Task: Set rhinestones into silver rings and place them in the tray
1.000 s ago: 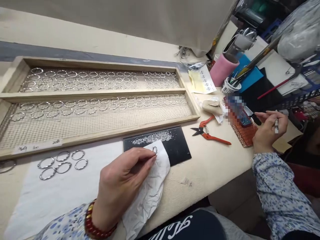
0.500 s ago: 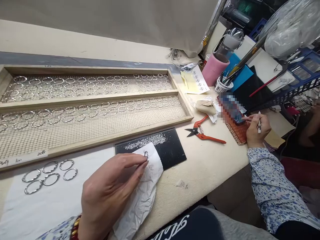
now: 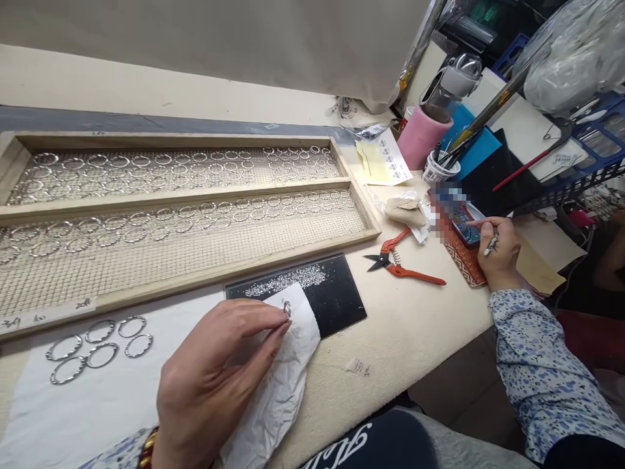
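My left hand (image 3: pixel 219 378) pinches a small silver ring (image 3: pixel 288 309), seen nearly edge-on, between thumb and forefinger above a crumpled white tissue (image 3: pixel 288 378). Beneath lies a black pad (image 3: pixel 342 293) scattered with tiny sparkling stones (image 3: pixel 293 277). Several silver rings (image 3: pixel 101 355) rest on white paper to the left. Over at the right, my right hand (image 3: pixel 500 251) keeps a slim white pen-like stick (image 3: pixel 491 245) in its curled fingers. Its forefinger reaches out to the screen of a phone (image 3: pixel 463 228), partly blurred, lying on a red patterned case (image 3: pixel 463 264).
A wooden mesh-bottomed tray (image 3: pixel 195 283) with many rings in rows spans the left and back. Orange-handled cutters (image 3: pixel 405 264) lie between the pad and phone. Behind them stand a pink cylinder (image 3: pixel 424 137) with a bottle and a white cup (image 3: pixel 439 168) of tools.
The phone screen now shows more clearly, and my right hand has shifted slightly, turning the stick. My left hand still pinches the ring. The whole view has moved a little.
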A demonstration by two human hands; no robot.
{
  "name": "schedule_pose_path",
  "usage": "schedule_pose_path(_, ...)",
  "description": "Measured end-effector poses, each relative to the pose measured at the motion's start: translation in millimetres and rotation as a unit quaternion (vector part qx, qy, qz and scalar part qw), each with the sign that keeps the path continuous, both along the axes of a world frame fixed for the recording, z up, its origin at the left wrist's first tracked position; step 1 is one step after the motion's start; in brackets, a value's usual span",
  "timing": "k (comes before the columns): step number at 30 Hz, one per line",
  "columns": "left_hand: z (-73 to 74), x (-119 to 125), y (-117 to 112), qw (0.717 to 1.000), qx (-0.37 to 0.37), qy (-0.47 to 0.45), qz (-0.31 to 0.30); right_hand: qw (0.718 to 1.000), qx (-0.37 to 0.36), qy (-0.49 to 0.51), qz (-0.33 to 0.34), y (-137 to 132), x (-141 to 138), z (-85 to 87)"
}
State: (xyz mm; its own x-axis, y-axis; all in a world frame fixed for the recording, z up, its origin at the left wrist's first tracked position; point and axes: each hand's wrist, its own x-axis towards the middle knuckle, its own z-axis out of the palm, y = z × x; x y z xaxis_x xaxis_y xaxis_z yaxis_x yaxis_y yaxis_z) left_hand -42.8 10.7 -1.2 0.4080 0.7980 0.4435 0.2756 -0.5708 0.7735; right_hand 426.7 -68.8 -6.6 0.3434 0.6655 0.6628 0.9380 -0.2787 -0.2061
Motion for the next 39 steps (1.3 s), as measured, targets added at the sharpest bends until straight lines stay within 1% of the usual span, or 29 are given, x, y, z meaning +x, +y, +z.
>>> schedule_pose_path(3,0.8,0,0,1.0,-0.011,-0.003,-0.004,1.0,0.006,0.003,0.001,0,-2,1.0)
schedule_pose_path(8,0.2,0,0,1.0,-0.005,-0.008,-0.019,0.996,0.081,0.029,-0.025,-1,0,-3.5)
schedule_pose_path(12,-0.3,0,1,0.999,0.0,-0.015,-0.028,0.992,0.108,0.047,-0.052,-1,7,-8.9)
schedule_pose_path(17,0.0,0,0,0.999,-0.003,-0.021,-0.036,0.989,0.115,0.061,-0.076,0,11,-10.6)
schedule_pose_path(20,0.0,0,0,0.999,-0.009,-0.023,-0.03,0.988,0.112,0.065,-0.083,0,11,-11.0)
schedule_pose_path(27,2.5,1,0,1.0,-0.019,-0.02,-0.012,0.988,0.105,0.063,-0.09,-2,14,-14.2)
schedule_pose_path(39,2.3,1,2,1.0,0.0,-0.013,-0.02,0.987,0.11,0.07,-0.091,-2,14,-15.7)
